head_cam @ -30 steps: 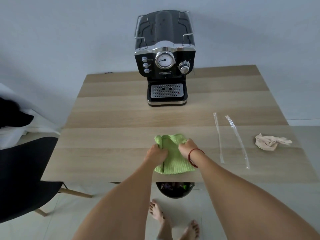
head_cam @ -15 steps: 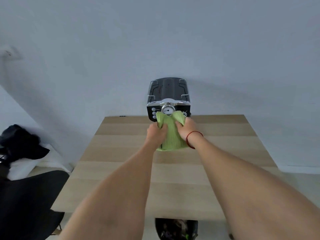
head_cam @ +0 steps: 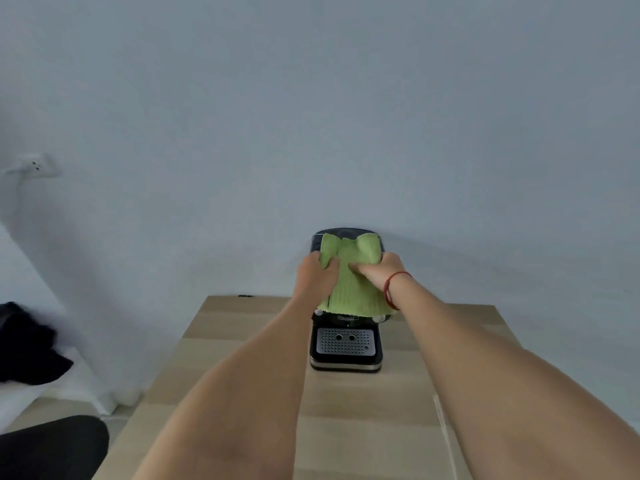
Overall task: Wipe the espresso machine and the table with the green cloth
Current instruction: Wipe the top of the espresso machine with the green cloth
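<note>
Pale grey-blue wall (head_cam: 311, 98) up top, wooden bench (head_cam: 346, 427) running below, black chair (head_cam: 52, 448) at the lower left. The espresso machine (head_cam: 346, 362) stands at the bench's far edge by the wall, and the green cloth (head_cam: 349, 289) draped over its top hides the upper front. Left hand (head_cam: 313, 278) and right hand (head_cam: 381, 271) both grip the cloth, fingers curled into the fabric. A red string (head_cam: 391, 289) circles the right wrist.
</note>
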